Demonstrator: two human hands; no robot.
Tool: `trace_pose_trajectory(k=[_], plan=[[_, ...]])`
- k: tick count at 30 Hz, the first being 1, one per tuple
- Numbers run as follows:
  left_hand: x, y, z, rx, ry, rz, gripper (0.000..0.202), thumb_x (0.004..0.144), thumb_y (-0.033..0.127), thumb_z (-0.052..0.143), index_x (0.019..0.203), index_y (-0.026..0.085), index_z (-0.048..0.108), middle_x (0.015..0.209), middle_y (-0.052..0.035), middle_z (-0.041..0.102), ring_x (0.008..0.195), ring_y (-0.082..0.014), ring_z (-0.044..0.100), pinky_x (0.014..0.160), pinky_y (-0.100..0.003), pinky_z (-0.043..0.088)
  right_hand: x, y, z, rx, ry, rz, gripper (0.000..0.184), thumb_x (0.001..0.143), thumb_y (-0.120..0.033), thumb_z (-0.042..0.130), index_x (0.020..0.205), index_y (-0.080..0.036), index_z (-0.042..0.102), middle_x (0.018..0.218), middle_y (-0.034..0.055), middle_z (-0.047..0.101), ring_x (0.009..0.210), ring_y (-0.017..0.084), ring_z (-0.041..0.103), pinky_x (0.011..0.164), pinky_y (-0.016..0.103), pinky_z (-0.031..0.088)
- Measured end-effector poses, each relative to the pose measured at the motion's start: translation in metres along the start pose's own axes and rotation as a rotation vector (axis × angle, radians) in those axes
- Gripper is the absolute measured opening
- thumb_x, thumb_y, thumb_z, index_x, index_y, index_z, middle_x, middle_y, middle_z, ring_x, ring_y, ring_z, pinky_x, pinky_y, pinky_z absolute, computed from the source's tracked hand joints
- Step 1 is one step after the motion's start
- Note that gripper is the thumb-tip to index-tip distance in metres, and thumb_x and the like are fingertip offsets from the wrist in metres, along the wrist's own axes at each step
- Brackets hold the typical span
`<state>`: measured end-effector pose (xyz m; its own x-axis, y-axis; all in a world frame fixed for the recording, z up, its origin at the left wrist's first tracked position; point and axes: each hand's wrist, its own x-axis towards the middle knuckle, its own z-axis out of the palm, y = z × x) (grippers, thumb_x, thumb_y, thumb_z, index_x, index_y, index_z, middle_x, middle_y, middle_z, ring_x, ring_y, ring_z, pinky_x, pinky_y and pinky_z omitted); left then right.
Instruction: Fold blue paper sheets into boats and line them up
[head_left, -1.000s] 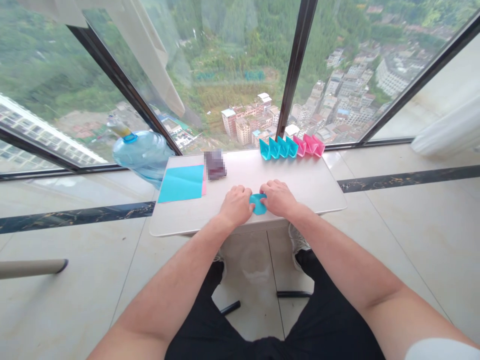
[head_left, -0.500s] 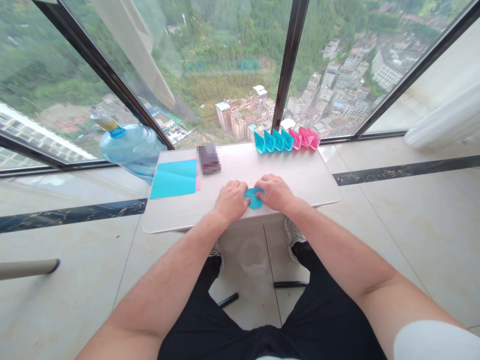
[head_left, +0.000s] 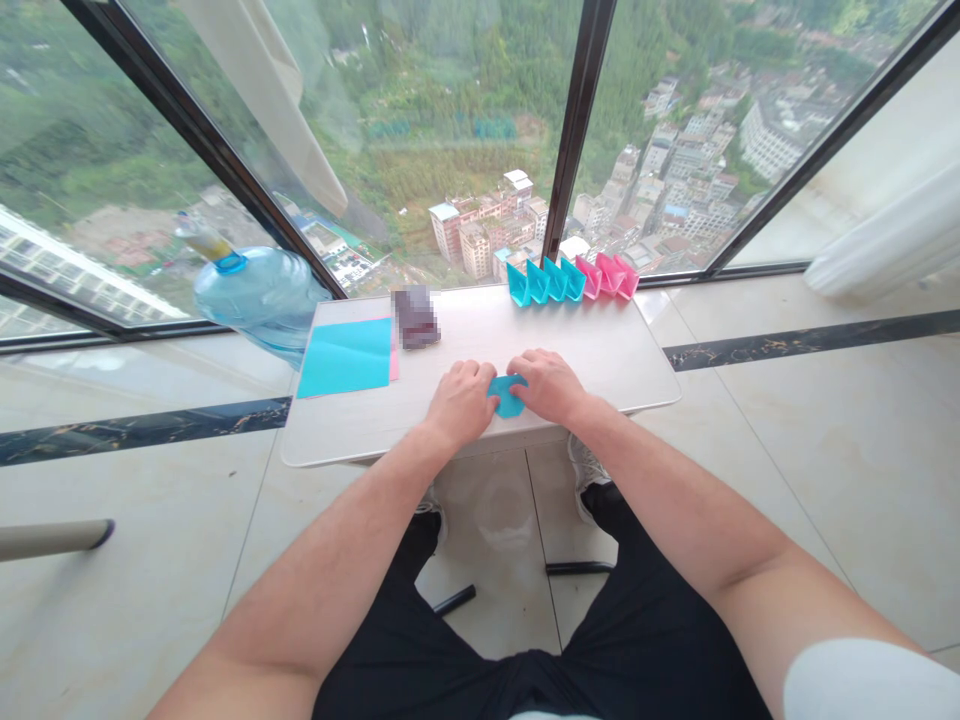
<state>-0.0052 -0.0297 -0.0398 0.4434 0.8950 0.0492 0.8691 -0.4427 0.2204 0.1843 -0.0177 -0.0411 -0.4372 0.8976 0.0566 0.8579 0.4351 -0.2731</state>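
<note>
A small piece of folded blue paper [head_left: 508,397] lies near the front edge of the white table [head_left: 600,375]. My left hand [head_left: 463,398] grips its left side, thumb towards me and fingers curled at the far side. On the opposite side my right hand [head_left: 550,386] pinches the paper the same way. The paper's outer ends are hidden under my fingers. At the back of the table stands a row of folded paper boats, several blue [head_left: 545,283] and several pink [head_left: 607,276].
Flat blue sheets [head_left: 345,357] lie at the table's left, with a pink sheet [head_left: 394,364] showing beneath. Beside them sits a dark, pixelated object [head_left: 416,317]. A large water jug [head_left: 262,295] stands behind the left corner. Window frames [head_left: 574,130] rise just beyond the table.
The whole view has shifted very slightly. Both hands keep the same hold on the folded blue paper.
</note>
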Motion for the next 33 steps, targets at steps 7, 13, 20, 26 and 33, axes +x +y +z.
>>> trace_pose_trajectory(k=[7, 13, 20, 26, 33], plan=[[0.0, 0.001, 0.0, 0.011, 0.001, -0.001, 0.023, 0.088, 0.027, 0.061, 0.109, 0.018, 0.059, 0.111, -0.013, 0.063, 0.11, -0.03, 0.054, 0.096, -0.043, 0.045, 0.0, 0.001, 0.001, -0.001, 0.001, 0.005, 0.016, 0.088, -0.024, 0.064, 0.103, -0.019, 0.069, 0.104, 0.0088, 0.069, 0.103, 0.024, 0.06, 0.092, 0.034, 0.038], [-0.001, 0.002, 0.0, 0.01, -0.007, -0.003, 0.02, 0.088, 0.026, 0.061, 0.106, 0.019, 0.058, 0.113, -0.0131, 0.063, 0.11, -0.0297, 0.054, 0.096, -0.043, 0.045, 0.0, 0.002, 0.003, 0.012, 0.026, -0.016, 0.017, 0.089, -0.024, 0.064, 0.104, -0.02, 0.07, 0.108, 0.0081, 0.069, 0.107, 0.024, 0.059, 0.094, 0.035, 0.038], [0.001, 0.001, 0.002, -0.036, 0.022, -0.018, 0.019, 0.085, 0.025, 0.062, 0.104, 0.02, 0.06, 0.111, -0.0122, 0.064, 0.111, -0.0298, 0.055, 0.096, -0.043, 0.045, 0.001, 0.005, 0.002, 0.039, 0.008, 0.009, 0.017, 0.088, -0.025, 0.065, 0.103, -0.02, 0.071, 0.106, 0.0082, 0.069, 0.106, 0.024, 0.058, 0.095, 0.035, 0.038], [0.007, -0.01, 0.006, -0.139, 0.041, -0.039, 0.023, 0.082, 0.023, 0.064, 0.105, 0.018, 0.067, 0.106, -0.009, 0.069, 0.106, -0.0273, 0.057, 0.101, -0.041, 0.045, 0.004, 0.013, 0.003, 0.093, 0.021, 0.068, 0.015, 0.089, -0.02, 0.06, 0.098, -0.019, 0.073, 0.1, 0.0069, 0.07, 0.1, 0.022, 0.059, 0.093, 0.033, 0.039], [0.01, -0.02, 0.011, -0.209, 0.07, -0.043, 0.021, 0.084, 0.018, 0.056, 0.093, 0.022, 0.074, 0.097, -0.0069, 0.07, 0.103, -0.025, 0.06, 0.1, -0.04, 0.048, 0.008, 0.018, 0.003, 0.109, -0.003, 0.037, 0.016, 0.088, -0.021, 0.063, 0.098, -0.022, 0.075, 0.101, 0.0054, 0.071, 0.102, 0.022, 0.059, 0.094, 0.034, 0.038]])
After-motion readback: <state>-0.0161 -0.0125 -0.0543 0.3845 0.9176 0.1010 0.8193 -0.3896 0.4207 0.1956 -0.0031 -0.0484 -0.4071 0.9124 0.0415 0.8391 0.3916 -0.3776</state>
